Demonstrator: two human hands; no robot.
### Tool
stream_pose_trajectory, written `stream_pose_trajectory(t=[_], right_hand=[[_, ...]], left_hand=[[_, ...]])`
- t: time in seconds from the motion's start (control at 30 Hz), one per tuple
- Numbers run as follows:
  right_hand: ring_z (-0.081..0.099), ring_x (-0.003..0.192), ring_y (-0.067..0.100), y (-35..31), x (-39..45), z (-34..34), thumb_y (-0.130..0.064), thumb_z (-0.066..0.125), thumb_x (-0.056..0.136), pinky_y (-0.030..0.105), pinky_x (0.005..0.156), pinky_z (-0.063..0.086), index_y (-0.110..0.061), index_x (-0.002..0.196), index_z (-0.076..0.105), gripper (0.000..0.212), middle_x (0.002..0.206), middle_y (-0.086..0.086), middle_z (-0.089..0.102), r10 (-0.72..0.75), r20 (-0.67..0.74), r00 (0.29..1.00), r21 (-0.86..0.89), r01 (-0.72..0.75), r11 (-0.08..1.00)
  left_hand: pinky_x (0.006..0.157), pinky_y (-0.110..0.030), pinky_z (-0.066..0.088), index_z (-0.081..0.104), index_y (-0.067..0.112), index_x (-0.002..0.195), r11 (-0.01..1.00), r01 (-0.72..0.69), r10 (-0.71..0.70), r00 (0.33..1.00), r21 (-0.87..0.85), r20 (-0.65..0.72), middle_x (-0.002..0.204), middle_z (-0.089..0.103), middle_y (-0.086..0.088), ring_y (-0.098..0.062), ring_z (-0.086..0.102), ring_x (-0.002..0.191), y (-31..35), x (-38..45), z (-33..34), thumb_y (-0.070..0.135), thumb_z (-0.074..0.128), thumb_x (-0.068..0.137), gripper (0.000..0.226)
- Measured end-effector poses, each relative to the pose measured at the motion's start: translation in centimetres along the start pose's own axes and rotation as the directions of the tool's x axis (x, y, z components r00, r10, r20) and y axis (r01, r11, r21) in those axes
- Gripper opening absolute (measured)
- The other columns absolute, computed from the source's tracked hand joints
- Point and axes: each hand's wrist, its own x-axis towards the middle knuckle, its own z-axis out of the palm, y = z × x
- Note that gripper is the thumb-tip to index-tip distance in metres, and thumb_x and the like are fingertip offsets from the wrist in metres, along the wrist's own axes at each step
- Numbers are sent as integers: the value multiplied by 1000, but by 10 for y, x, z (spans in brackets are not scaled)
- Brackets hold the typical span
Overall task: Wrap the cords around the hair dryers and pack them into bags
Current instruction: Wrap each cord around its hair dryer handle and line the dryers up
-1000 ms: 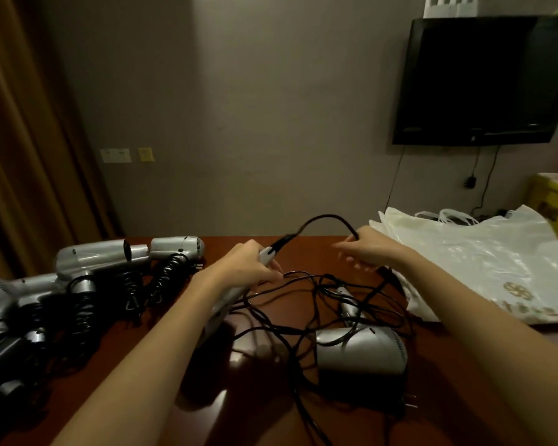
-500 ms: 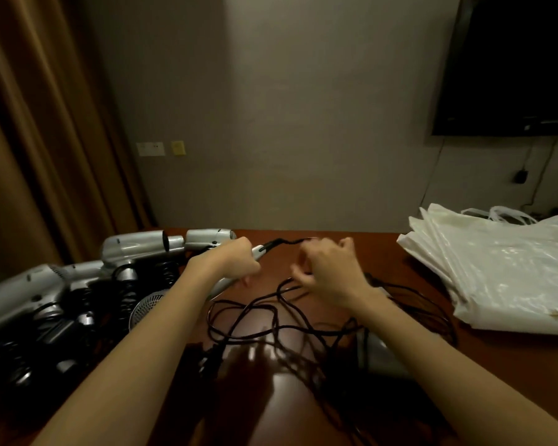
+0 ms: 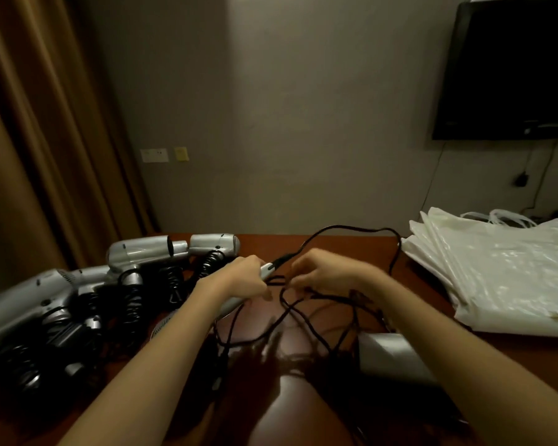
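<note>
Left hand (image 3: pixel 239 280) has its fingers wrapped around the silver hair dryer handle (image 3: pixel 264 272), right in the middle of the worktop (image 3: pixel 335 246). Right hand (image 3: pixel 326 272) sits just beside it, fingers curled and pinching the black cord (image 3: pixel 351 227), which loops up behind. White bags (image 3: pixel 503 272) are stacked right of the hands.

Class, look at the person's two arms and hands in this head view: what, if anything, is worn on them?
Both forearms are bare, with no sleeve in view. The left hand and right hand wear no gloves. No watch, bracelet or ring shows, though the dim, blurred picture could hide small items.
</note>
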Motion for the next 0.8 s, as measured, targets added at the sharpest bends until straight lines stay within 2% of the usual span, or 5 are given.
stream_pose_trajectory(t=[0.17,0.33,0.5,0.6,0.8], right_hand=[[62,76,14,24,-28,-58,-17,56,96,21,69,51,-10,108,71,20,96,11,72,29,-248,968,140,6,990],[49,59,13,49,-55,-76,-14,51,98,11,49,40,-6,97,70,20,67,6,55,123,-546,829,296,54,954],[55,59,7,61,-58,-57,-15,49,100,9,51,43,-9,102,65,17,74,4,60,163,-462,871,277,-33,960],[51,50,-1,62,-56,-57,-12,46,101,10,51,42,-7,100,65,20,71,2,57,179,-560,809,432,100,896],[46,50,5,60,-52,-64,-11,40,103,16,51,44,-4,95,63,26,68,2,50,309,-623,719,677,298,673]], left_hand=[[72,-36,50,56,7,105,996,-4,3,1000,-84,-9,98,64,-12,-27,63,82,9,5,-4,28,71,84,34],[73,-37,49,54,4,104,979,-5,-5,999,-206,-45,97,62,-13,-24,58,80,17,5,-6,27,72,84,34],[73,-34,53,64,12,102,877,-58,-12,990,-477,-143,97,69,-7,-20,64,77,27,6,-16,37,76,76,39],[82,-47,58,68,17,106,855,-98,2,983,-510,-186,101,72,-6,-24,70,87,31,9,-19,39,75,70,42],[66,-26,53,69,17,94,857,-119,79,992,-502,-101,103,68,-4,-14,65,74,43,3,-22,16,72,86,8]])
